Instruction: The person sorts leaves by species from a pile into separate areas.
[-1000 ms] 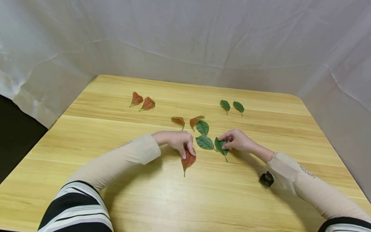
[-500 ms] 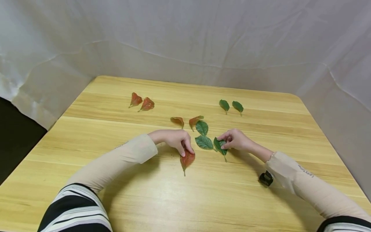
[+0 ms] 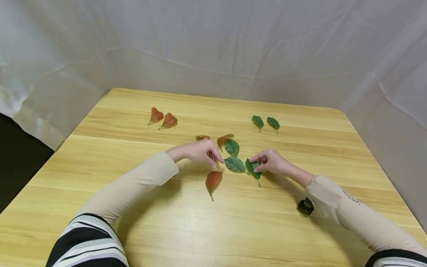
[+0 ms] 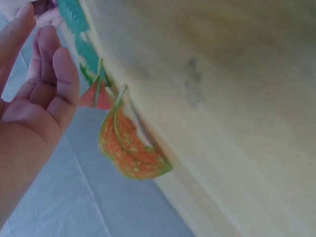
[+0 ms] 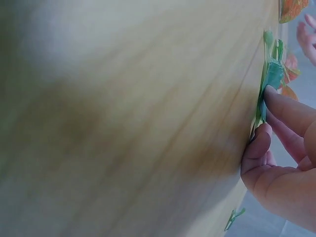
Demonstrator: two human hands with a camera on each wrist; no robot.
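A red leaf [image 3: 212, 180] lies free on the wooden table [image 3: 213, 230], stem toward me. My left hand [image 3: 215, 158] hovers just beyond it, fingers relaxed and holding nothing; in the left wrist view the left hand [image 4: 44, 74] is empty beside an orange-red leaf [image 4: 131, 153]. My right hand [image 3: 258, 165] pinches a green leaf [image 3: 251, 170] that rests on the table; the right wrist view shows fingertips [image 5: 276, 98] on that green leaf [image 5: 271, 74]. Two more green leaves [image 3: 234, 164] [image 3: 232, 147] lie between my hands.
Two orange-red leaves [image 3: 224, 139] lie behind my left hand, one partly hidden. A pair of red leaves [image 3: 163, 118] sits at the far left, a pair of green leaves [image 3: 265, 122] at the far right. A small black object [image 3: 306, 206] lies by my right forearm.
My left hand has let go of the red leaf and drawn back toward the far side. The leaf stays on the table. My right hand has kept its hold on the green leaf.
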